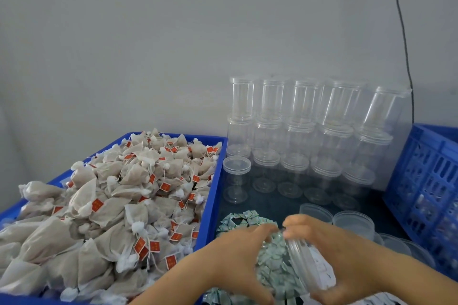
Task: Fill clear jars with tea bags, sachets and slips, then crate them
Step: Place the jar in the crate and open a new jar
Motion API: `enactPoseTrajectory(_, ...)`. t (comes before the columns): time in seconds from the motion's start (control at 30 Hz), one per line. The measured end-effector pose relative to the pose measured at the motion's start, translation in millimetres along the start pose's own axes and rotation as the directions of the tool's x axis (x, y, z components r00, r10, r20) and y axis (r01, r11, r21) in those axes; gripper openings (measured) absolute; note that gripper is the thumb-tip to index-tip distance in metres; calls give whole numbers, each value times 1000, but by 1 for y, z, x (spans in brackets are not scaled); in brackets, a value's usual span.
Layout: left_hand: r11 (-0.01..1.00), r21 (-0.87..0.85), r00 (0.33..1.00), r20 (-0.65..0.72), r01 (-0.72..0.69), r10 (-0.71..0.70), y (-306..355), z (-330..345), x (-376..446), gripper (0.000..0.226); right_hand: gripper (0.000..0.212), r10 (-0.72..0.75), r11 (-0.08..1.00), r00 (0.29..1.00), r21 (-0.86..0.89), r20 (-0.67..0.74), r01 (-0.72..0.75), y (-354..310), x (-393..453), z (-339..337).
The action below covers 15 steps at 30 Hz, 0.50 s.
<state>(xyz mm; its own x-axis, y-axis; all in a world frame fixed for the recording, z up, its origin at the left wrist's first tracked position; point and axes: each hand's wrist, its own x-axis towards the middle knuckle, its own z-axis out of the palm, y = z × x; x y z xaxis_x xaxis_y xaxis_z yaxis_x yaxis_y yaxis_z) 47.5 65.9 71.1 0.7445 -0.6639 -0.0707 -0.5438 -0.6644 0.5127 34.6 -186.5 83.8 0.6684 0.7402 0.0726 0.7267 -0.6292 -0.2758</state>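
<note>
My right hand [329, 255] grips a clear jar [301, 259] lying on its side, mouth toward the left, with white slips showing inside. My left hand [238, 255] cups a heap of small pale green sachets [272, 265] against the jar's mouth, fingers curved round them. More green sachets [238, 220] lie in a pile on the dark table just beyond my hands. A blue tray [210, 195] on the left is heaped with tea bags [119, 205] carrying red tags.
Stacked empty clear jars [297, 136] stand at the back against the wall, one single jar [236, 181] nearer the tray. Loose clear lids [353, 223] lie right of my hands. A blue slotted crate [428, 181] stands at the right edge. A black cable [404, 39] hangs down the wall.
</note>
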Motion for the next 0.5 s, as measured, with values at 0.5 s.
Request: enactPoseTrajectory(0.5, 597, 800, 767, -414, 51, 490, 12, 22, 5, 84, 120, 260, -453, 685, 712, 681, -536, -18, 9, 6)
